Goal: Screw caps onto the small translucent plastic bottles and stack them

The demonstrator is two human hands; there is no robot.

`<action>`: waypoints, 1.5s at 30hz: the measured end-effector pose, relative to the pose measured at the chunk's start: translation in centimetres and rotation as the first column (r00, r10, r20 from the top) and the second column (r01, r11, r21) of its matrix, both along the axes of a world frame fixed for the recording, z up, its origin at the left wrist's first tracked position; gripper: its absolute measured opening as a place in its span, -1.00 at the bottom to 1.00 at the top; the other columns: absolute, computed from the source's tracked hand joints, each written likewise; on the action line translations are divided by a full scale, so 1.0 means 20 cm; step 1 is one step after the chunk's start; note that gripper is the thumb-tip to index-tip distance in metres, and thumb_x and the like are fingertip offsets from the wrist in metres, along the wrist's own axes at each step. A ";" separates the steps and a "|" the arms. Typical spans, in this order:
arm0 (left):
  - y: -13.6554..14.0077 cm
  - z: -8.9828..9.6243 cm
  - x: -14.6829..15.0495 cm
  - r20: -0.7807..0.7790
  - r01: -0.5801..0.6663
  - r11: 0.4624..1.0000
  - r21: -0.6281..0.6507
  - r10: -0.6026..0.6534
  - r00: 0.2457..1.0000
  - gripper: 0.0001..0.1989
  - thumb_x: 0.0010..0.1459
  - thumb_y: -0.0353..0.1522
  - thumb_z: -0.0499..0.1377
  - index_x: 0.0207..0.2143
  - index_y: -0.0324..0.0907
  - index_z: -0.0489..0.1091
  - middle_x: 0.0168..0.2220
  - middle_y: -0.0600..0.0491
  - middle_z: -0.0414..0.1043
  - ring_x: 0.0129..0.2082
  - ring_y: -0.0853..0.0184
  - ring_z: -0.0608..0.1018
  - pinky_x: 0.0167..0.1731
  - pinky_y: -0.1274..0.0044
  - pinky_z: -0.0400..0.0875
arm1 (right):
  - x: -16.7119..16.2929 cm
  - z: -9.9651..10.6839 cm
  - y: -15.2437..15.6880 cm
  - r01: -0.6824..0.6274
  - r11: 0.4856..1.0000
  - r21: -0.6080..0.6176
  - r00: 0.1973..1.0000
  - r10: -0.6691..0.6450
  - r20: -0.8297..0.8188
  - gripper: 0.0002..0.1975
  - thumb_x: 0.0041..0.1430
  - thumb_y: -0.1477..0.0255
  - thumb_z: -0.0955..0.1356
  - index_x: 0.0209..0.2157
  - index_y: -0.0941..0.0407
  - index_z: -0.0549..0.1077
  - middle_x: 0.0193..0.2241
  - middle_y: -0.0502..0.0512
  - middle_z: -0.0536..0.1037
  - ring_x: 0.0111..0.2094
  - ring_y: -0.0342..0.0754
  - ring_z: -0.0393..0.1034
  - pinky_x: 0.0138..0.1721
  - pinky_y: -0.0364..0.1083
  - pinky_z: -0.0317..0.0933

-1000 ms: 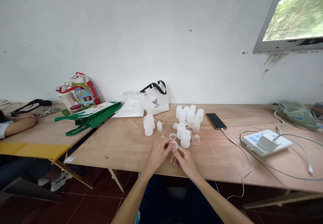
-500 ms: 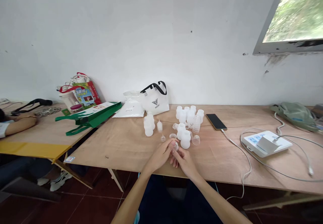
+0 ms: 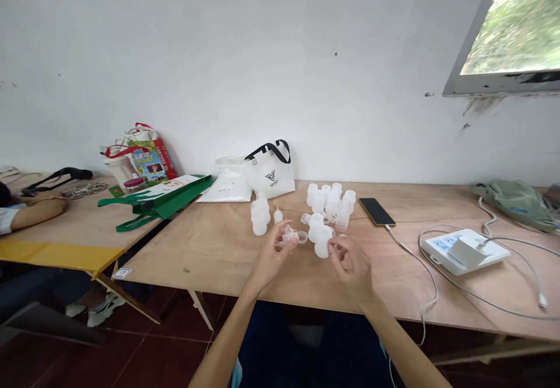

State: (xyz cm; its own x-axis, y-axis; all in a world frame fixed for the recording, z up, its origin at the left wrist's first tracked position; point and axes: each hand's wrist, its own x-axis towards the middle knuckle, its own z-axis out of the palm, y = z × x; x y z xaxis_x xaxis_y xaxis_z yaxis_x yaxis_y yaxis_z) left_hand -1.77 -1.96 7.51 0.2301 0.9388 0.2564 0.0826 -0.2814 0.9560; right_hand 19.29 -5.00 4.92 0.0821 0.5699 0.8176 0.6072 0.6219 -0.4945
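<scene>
A: Since half a second ago your hands have parted: your left hand [image 3: 272, 252] has moved out leftward, your right hand [image 3: 356, 267] off to the right.

B: What's in each?

A: Your left thumb and fingers, slightly apart, curve around a clear nozzle cap [image 3: 289, 236], low over the tabletop [image 3: 223, 242] and just beside a loose ring [image 3: 302, 237]; it looks held. Your right fingers are bunched next to the nearest bottle [image 3: 322, 250]; you can't tell whether they pinch anything.

B: How will that cap handle for you?

A: Likely very light, fairly stiff, a bit slick. Take it by the wide rim; the thin tip probably bends more readily.

B: And that bottle?

A: Probably light and squeezable, so hold it round the body. It's translucent, but you can't make out any contents. Behind it stands a stack of clear cups [image 3: 343, 217].

B: Farther back?

A: The plastic packet [image 3: 227, 187] looks filled with something white; the handled bag [image 3: 272, 177] beside it stands upright, contents hidden.
</scene>
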 end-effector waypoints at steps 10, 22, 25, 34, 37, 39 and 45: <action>-0.02 0.02 0.03 -0.091 0.016 0.997 0.074 -0.009 0.996 -0.73 0.30 -0.15 0.19 -0.03 -0.03 0.51 0.07 0.01 0.50 0.03 0.18 0.54 -0.14 0.46 0.48 | 0.17 -0.03 0.16 0.205 0.971 -0.119 0.965 -0.181 0.187 -0.53 0.38 0.21 0.26 0.25 0.00 0.26 0.26 0.22 0.31 0.26 0.18 0.20 0.19 0.22 0.20; -0.03 0.02 0.02 -0.052 0.077 0.995 0.062 -0.074 0.996 -0.70 0.34 -0.13 0.13 0.00 -0.01 0.50 0.11 0.00 0.44 0.08 0.16 0.50 -0.12 0.44 0.54 | 0.13 -0.15 0.21 0.041 0.960 -0.279 0.966 0.033 0.256 -0.67 0.35 0.20 0.27 0.10 -0.05 0.35 0.12 0.11 0.50 0.14 0.14 0.38 0.12 0.18 0.26; -0.03 0.01 0.03 -0.031 0.091 0.995 0.032 -0.090 0.995 -0.64 0.33 -0.13 0.15 0.13 0.05 0.42 0.17 -0.01 0.39 0.15 0.13 0.46 -0.12 0.44 0.55 | 0.10 -0.15 0.19 0.025 0.950 -0.310 0.974 0.048 0.223 -0.73 0.33 0.22 0.28 0.01 -0.02 0.38 0.09 0.13 0.50 0.11 0.15 0.38 0.09 0.17 0.28; -0.01 -0.05 0.05 0.081 0.016 1.000 0.019 -0.017 0.997 -0.31 0.32 -0.14 0.19 0.39 0.02 -0.01 0.20 -0.09 0.38 0.21 0.18 0.44 0.24 0.27 0.27 | 0.03 -0.15 0.14 -0.154 0.879 -0.451 0.970 0.221 0.099 -0.66 0.30 0.29 0.33 0.07 0.02 0.28 0.02 0.16 0.52 -0.07 0.08 0.48 -0.03 0.10 0.37; 0.00 -0.06 0.06 0.096 0.029 0.999 -0.024 -0.026 0.995 -0.45 0.29 -0.13 0.20 0.26 -0.04 0.18 0.22 -0.10 0.36 0.20 0.15 0.45 0.21 0.30 0.31 | 0.00 -0.17 0.13 -0.237 0.846 -0.477 0.963 0.269 -0.002 -0.38 0.26 0.27 0.36 0.28 0.01 0.09 0.11 0.19 0.48 -0.02 0.07 0.50 -0.05 0.06 0.41; -0.01 -0.05 0.06 0.116 0.037 0.999 -0.020 -0.035 0.993 -0.56 0.29 -0.13 0.21 0.13 -0.07 0.26 0.21 -0.10 0.36 0.17 0.16 0.47 0.18 0.33 0.33 | -0.02 -0.17 0.12 -0.275 0.818 -0.506 0.956 0.288 -0.054 -0.33 0.26 0.26 0.37 0.31 0.01 0.07 0.07 0.18 0.52 -0.06 0.06 0.52 -0.10 0.04 0.43; -0.03 -0.02 0.08 0.163 0.086 0.996 -0.015 -0.083 0.983 -0.65 0.25 -0.14 0.25 -0.07 -0.09 0.23 0.09 -0.06 0.41 0.06 0.23 0.53 0.08 0.37 0.41 | -0.02 -0.13 0.11 -0.224 0.865 -0.449 0.960 0.274 0.049 -0.56 0.23 0.23 0.40 0.12 -0.01 0.39 0.00 0.12 0.56 0.00 0.12 0.48 -0.02 0.09 0.40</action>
State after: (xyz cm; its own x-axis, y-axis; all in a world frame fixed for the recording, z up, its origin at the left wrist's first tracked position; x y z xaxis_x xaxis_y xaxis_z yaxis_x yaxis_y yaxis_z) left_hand -0.11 -2.66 7.06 0.2658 0.9236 0.2762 -0.0971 -0.2594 0.9609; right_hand 18.84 -2.84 2.27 -0.1839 0.8589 0.4780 0.5259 0.4968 -0.6904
